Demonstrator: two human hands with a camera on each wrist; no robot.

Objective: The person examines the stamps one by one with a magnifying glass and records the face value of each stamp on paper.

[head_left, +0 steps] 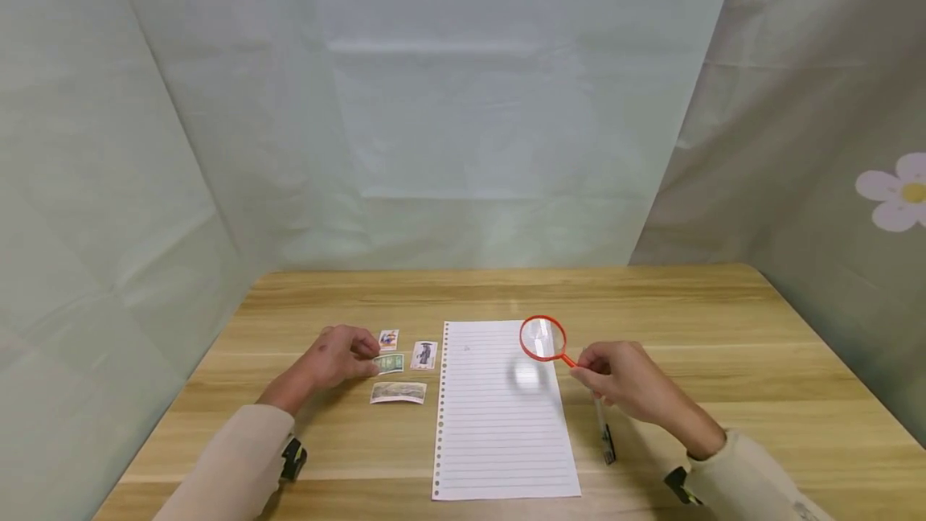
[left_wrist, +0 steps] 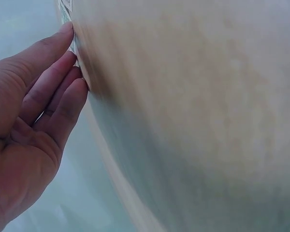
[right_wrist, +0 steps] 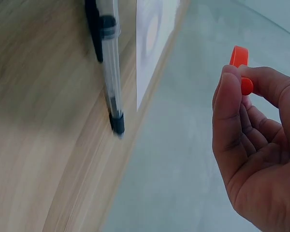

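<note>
You see soft, even light from above in the head view, and the table [head_left: 723, 328] is bright with only faint shadows under the hands. The magnifying glass [head_left: 542, 338] throws a pale blurry spot on the paper [head_left: 499, 432]. Both wrist views bend at the edges. The wood there looks smeared, and the pen [right_wrist: 111, 72] is a bit fuzzy.

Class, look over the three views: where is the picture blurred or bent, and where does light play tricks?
Head view: sharp; the magnifier casts a pale light patch on the paper. Left wrist view: the table is smeared and curved beside the left hand. Right wrist view: the pen is soft, the table edge bowed.
</note>
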